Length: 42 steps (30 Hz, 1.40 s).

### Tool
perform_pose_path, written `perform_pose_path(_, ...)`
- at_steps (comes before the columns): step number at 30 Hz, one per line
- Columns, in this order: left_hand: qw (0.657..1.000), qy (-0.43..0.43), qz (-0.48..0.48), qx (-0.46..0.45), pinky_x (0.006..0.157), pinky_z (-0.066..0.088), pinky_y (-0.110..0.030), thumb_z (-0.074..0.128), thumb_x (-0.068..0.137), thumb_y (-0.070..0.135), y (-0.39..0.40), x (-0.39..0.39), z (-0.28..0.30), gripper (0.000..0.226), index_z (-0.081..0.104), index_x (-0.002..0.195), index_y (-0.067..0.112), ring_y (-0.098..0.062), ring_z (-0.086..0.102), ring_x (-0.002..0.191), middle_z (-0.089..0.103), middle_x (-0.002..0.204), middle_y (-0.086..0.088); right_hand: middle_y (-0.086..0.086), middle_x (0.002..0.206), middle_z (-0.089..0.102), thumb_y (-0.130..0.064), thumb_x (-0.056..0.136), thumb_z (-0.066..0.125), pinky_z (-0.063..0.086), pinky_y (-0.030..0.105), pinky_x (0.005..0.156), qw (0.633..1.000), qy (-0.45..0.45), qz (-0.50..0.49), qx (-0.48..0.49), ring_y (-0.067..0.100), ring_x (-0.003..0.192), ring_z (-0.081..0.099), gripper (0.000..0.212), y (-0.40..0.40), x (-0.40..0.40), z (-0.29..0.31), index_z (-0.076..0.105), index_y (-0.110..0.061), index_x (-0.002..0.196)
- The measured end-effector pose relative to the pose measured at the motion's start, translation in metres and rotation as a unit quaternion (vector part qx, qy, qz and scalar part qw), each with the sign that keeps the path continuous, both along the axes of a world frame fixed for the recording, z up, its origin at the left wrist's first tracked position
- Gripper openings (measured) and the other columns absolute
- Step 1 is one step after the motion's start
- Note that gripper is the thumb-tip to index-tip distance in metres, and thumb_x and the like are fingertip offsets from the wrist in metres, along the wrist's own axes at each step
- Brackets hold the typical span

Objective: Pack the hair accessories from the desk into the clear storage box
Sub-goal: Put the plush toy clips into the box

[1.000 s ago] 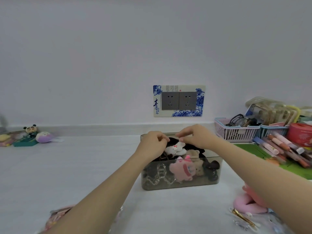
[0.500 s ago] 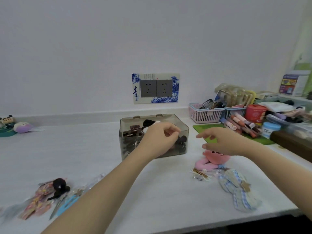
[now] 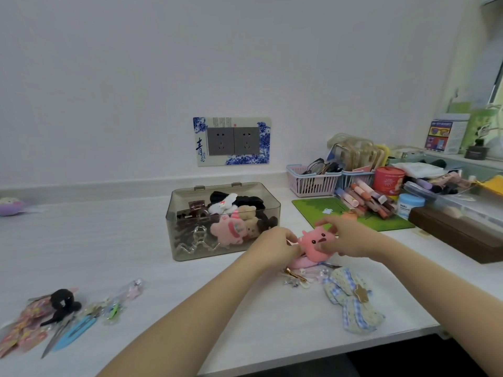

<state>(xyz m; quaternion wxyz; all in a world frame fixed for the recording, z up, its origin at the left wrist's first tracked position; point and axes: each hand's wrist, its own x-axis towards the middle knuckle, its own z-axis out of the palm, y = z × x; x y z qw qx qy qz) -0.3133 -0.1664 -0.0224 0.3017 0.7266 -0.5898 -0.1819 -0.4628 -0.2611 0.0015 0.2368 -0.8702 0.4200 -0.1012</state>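
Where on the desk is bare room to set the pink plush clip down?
Bare desk lies left of the clear storage box, and in front of it between the black scrunchie and the checked bow. The green mat side is crowded.

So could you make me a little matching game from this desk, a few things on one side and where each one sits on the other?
Things:
1. pink plush clip
2. clear claw clip
3. black scrunchie
4. checked fabric bow

Places:
A. desk, far left, among flat clips
B. held between both hands
C. desk, near the front edge, right of the arms
D. inside the clear storage box

Pairs: 1-B, 2-D, 3-A, 4-C
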Motion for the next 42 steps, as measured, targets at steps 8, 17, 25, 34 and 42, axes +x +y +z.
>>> perform_pose_path(8,0.992,0.022,0.015,-0.123,0.066,0.045,-0.029,0.055,0.090,0.029,0.001,-0.001,0.019,0.022,0.060,0.110,0.021,-0.007,0.050,0.067,0.056,0.080,0.008,0.002,0.097,0.066,-0.018,0.079,0.070,0.053,0.028,0.072,0.980,-0.196,0.019,0.017,0.017,0.083,0.063,0.032,0.004,0.000,0.019,0.060,-0.022,0.108)
perform_pose_path(17,0.970,0.089,0.041,-0.221,0.056,0.045,-0.011,0.058,0.089,0.022,0.011,0.051,0.062,0.023,0.062,0.112,0.024,-0.005,0.056,0.081,0.061,0.095,0.009,-0.007,0.097,0.063,-0.026,0.079,0.071,0.050,0.015,0.059,0.948,-0.305,0.088,0.018,0.013,0.080,0.060,0.038,0.002,0.051,0.057,0.056,-0.024,0.113)
perform_pose_path(25,0.957,0.148,0.075,-0.237,0.074,0.055,-0.021,0.063,0.087,0.017,0.003,0.100,0.062,0.013,0.068,0.095,0.027,-0.010,0.063,0.087,0.066,0.094,0.008,0.003,0.098,0.069,-0.034,0.072,0.077,0.047,0.022,0.068,0.955,-0.273,0.086,0.081,0.016,0.085,0.064,0.033,-0.015,0.103,0.051,0.060,-0.016,0.094)
perform_pose_path(34,0.974,0.111,0.068,-0.184,0.052,0.042,-0.012,0.071,0.080,0.020,-0.016,0.124,0.067,0.008,0.073,0.088,0.020,-0.002,0.054,0.060,0.068,0.077,0.005,-0.003,0.096,0.067,-0.033,0.080,0.069,0.040,0.007,0.057,0.977,-0.158,0.129,0.069,0.002,0.083,0.058,0.031,-0.021,0.110,0.053,0.062,-0.028,0.110)
perform_pose_path(42,0.997,0.042,0.005,-0.070,0.066,0.046,-0.027,0.061,0.088,0.028,-0.020,0.130,0.063,0.013,0.073,0.089,0.029,-0.013,0.056,0.071,0.072,0.090,0.004,-0.002,0.086,0.071,-0.033,0.077,0.073,0.043,0.018,0.068,0.985,-0.096,0.140,0.003,0.010,0.080,0.059,0.024,-0.031,0.112,0.049,0.075,-0.018,0.095)
